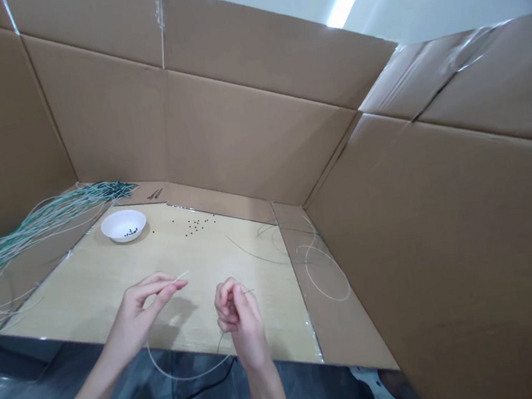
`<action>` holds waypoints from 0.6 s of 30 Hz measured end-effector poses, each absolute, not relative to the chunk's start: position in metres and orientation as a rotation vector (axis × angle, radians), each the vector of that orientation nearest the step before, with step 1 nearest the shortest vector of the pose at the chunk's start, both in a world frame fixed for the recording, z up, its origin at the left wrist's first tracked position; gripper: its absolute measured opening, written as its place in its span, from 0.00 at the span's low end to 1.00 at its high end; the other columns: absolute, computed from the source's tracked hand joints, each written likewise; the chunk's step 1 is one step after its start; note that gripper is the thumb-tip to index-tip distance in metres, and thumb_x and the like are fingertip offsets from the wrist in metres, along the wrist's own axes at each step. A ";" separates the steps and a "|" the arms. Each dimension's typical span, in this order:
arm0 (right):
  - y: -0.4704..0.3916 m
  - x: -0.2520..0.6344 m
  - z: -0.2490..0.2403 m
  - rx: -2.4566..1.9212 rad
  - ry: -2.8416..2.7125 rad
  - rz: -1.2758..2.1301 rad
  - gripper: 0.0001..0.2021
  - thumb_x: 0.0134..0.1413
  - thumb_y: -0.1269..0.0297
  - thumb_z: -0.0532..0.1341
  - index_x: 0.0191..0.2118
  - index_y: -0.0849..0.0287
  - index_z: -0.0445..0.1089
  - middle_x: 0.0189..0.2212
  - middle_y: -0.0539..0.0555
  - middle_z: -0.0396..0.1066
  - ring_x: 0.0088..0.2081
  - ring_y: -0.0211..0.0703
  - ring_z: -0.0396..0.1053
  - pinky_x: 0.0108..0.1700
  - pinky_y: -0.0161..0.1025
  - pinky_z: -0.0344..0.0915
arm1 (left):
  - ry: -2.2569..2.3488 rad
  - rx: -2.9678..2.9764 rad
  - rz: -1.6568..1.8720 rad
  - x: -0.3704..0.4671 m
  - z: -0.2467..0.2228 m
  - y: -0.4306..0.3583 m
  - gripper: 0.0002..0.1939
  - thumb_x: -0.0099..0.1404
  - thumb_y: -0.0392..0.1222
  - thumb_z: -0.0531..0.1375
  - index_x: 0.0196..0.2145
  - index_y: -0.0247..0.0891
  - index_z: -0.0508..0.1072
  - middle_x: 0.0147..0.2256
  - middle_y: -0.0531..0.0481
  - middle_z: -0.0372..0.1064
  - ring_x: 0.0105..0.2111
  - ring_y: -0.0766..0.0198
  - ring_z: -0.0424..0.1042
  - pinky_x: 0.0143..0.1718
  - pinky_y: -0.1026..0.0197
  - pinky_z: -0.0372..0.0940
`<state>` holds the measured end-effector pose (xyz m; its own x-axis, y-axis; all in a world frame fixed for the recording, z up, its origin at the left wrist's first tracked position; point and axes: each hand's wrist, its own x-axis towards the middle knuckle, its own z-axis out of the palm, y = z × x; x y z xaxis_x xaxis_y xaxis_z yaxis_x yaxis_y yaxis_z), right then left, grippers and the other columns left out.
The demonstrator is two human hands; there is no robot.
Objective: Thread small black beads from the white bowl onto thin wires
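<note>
My left hand [149,302] pinches the end of a thin white wire [181,275] between thumb and fingertips, above the pale board. From there the wire sags in a loop below the table's front edge, toward my right hand. My right hand [240,312] is closed, fingers curled, with a thin wire tip [249,290] poking out by the thumb. Whether both ends belong to one wire I cannot tell. Farther back, several small black beads [196,225] lie scattered on the board. A white bowl [124,225] with more small black pieces stands at the back left.
Cardboard walls [256,128] enclose the back and sides. A bundle of white and green wires [46,220] lies along the left. Loose wire [332,297] curls on the right strip. Small dark pieces [155,194] lie behind the bowl. A black cable [190,398] hangs below the front edge.
</note>
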<state>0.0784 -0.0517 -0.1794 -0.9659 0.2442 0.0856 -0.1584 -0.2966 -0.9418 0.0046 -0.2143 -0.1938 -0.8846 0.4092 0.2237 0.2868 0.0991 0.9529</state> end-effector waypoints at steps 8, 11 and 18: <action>-0.064 0.087 -0.172 -0.214 -1.796 2.021 0.18 0.64 0.51 0.47 0.45 0.51 0.71 0.47 0.53 0.68 0.48 0.42 0.63 0.46 0.39 0.59 | 2.314 1.001 1.919 0.029 -0.165 -0.189 0.12 0.67 0.40 0.55 0.28 0.37 0.75 0.29 0.52 0.71 0.32 0.69 0.70 0.36 0.69 0.61; -0.067 0.089 -0.172 -0.158 -1.834 2.071 0.19 0.65 0.53 0.46 0.48 0.50 0.71 0.52 0.52 0.66 0.55 0.45 0.60 0.54 0.43 0.57 | 2.309 1.081 1.890 0.033 -0.166 -0.188 0.11 0.67 0.38 0.55 0.30 0.38 0.75 0.28 0.53 0.70 0.31 0.70 0.69 0.35 0.70 0.60; -0.078 0.085 -0.170 0.062 -1.778 2.228 0.20 0.65 0.54 0.46 0.49 0.53 0.71 0.51 0.55 0.70 0.56 0.47 0.63 0.58 0.47 0.57 | 2.244 1.121 1.867 0.036 -0.162 -0.181 0.10 0.66 0.36 0.55 0.28 0.37 0.73 0.30 0.53 0.71 0.33 0.69 0.68 0.37 0.70 0.61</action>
